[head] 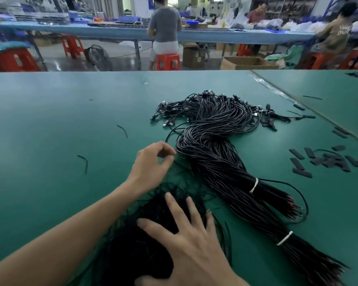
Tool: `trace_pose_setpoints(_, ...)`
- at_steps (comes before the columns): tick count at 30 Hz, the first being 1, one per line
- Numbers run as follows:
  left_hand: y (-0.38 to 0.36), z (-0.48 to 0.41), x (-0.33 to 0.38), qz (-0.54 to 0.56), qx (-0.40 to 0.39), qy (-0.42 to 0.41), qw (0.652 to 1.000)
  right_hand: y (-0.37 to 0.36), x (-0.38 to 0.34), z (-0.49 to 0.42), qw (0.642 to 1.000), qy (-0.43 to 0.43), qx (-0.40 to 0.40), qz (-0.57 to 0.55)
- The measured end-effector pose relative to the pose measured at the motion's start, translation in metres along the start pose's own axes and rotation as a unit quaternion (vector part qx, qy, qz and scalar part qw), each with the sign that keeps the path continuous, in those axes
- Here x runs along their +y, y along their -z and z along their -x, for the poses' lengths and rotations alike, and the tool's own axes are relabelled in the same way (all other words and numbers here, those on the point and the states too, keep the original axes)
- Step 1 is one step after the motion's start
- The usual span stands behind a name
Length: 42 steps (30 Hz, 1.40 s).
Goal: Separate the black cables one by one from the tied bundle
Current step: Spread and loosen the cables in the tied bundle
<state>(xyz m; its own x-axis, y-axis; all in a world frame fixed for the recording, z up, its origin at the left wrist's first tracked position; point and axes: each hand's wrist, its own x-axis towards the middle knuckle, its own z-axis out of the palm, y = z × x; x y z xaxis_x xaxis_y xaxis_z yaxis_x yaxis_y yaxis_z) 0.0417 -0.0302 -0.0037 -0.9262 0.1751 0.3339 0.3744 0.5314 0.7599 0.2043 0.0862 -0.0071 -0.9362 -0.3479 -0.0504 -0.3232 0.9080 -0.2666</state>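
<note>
Green matting is covering the bench point(70, 112), and the tied bundle point(215, 153) of black cables is lying across it right of centre. It is running from its fanned connector ends point(174, 114) on the far side down to the near right edge. Two white ties point(254, 185) are binding it along its nearer half.

The left hand point(151, 162) is hovering just beside the bundle's left flank, with its fingers curled and thumb and forefinger pinching a single cable point(174, 131). That cable is arcing up and away towards the connectors. The right hand point(192, 240) is lying spread, fingers straight and splayed, pressing down on a loose pile point(136, 244) of separated black cables at the near edge.

Short black offcuts point(123, 131) are lying scattered to the left, and small flat black pieces point(329, 159) are sitting in a cluster to the right. Beyond the bench, a person point(164, 27) is sitting on a red stool point(167, 61) at another long table, facing away.
</note>
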Motion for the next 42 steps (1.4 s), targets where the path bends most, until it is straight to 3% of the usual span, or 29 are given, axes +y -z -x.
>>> trace_pose_setpoints(2, 0.004, -0.002, -0.006, 0.025, 0.029, 0.011, 0.999, -0.003, 0.007, -0.018, 0.997, -0.012, 0.019, -0.074)
trace_pose_setpoints(9, 0.023, -0.006, -0.025, 0.160, 0.129, 0.103, 0.973, -0.004, 0.021, -0.076, 0.994, -0.010, 0.067, -0.091)
trace_pose_setpoints(16, 0.024, 0.003, -0.027, 0.049, 0.018, 0.111, 0.992, 0.014, 0.029, -0.077, 0.996, -0.012, 0.042, -0.081)
trace_pose_setpoints(19, 0.024, 0.004, -0.015, 0.050, 0.026, 0.093, 0.994, 0.036, 0.036, -0.059, 0.993, -0.012, 0.060, -0.099)
trace_pose_setpoints(24, 0.027, 0.013, 0.015, -0.070, 0.052, 0.004, 0.996, 0.090, 0.088, -0.029, 0.961, -0.046, 0.245, -0.118)
trace_pose_setpoints(25, 0.026, 0.014, 0.023, -0.106, 0.066, -0.031, 0.992, 0.099, 0.105, -0.022, 0.958, -0.073, 0.258, -0.104)
trace_pose_setpoints(27, 0.021, 0.016, 0.040, -0.137, 0.076, -0.094, 0.983, 0.111, 0.137, -0.006, 0.967, -0.143, 0.202, -0.064)
trace_pose_setpoints(30, 0.006, 0.011, 0.058, -0.130, 0.006, -0.135, 0.982, 0.113, 0.165, 0.015, 0.971, -0.209, 0.100, -0.061)
trace_pose_setpoints(35, -0.038, -0.003, 0.077, -0.209, -0.212, -0.203, 0.933, 0.105, 0.169, 0.025, 0.965, -0.211, 0.089, -0.126)
trace_pose_setpoints(37, -0.056, -0.003, 0.082, -0.227, -0.236, -0.219, 0.919, 0.106, 0.168, 0.028, 0.967, -0.194, 0.084, -0.145)
trace_pose_setpoints(42, -0.080, 0.001, 0.083, -0.233, -0.217, -0.214, 0.923, 0.106, 0.167, 0.028, 0.968, -0.174, 0.115, -0.139)
